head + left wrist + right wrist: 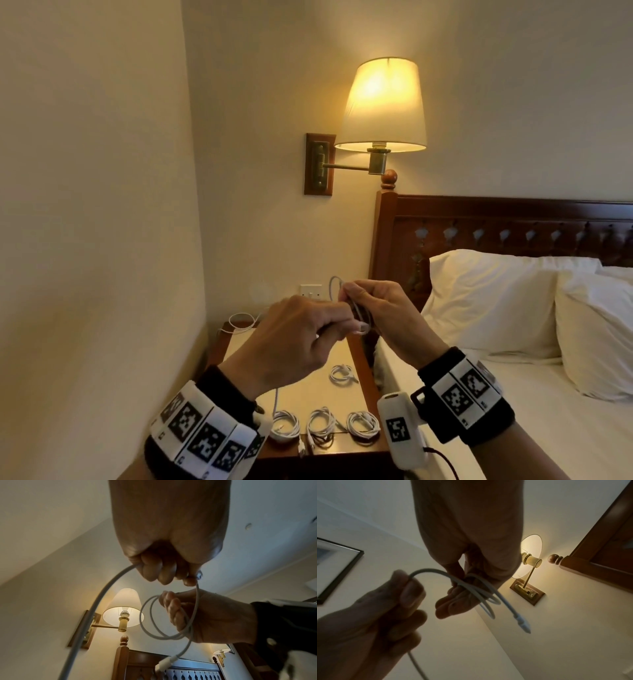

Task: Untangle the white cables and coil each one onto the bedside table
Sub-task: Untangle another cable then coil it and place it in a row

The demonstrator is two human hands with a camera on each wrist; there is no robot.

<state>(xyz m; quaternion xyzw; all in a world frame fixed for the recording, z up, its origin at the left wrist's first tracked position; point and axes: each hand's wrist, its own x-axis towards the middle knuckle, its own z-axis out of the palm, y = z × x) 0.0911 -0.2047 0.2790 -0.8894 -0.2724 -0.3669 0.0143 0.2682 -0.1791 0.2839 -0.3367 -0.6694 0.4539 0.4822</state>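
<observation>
Both hands are raised above the bedside table [301, 387]. My right hand [363, 305] holds a small coil of white cable [358, 313] looped around its fingers [453, 601]; the loops [149, 622] hang off them, and the connector end [522, 623] dangles free. Just to the left, my left hand [325, 334] grips the same cable in a fist [163, 570]. The loose length [96, 608] drops from it toward the table [275, 401]. Several coiled white cables [322, 423] lie along the table's front edge, with one more [342, 373] behind them.
A loose white cable [241, 323] lies at the table's back left near a wall socket [311, 291]. A lit wall lamp [382, 106] hangs above. The bed with pillows [496, 301] and wooden headboard [513, 222] borders the table on the right; a wall closes the left.
</observation>
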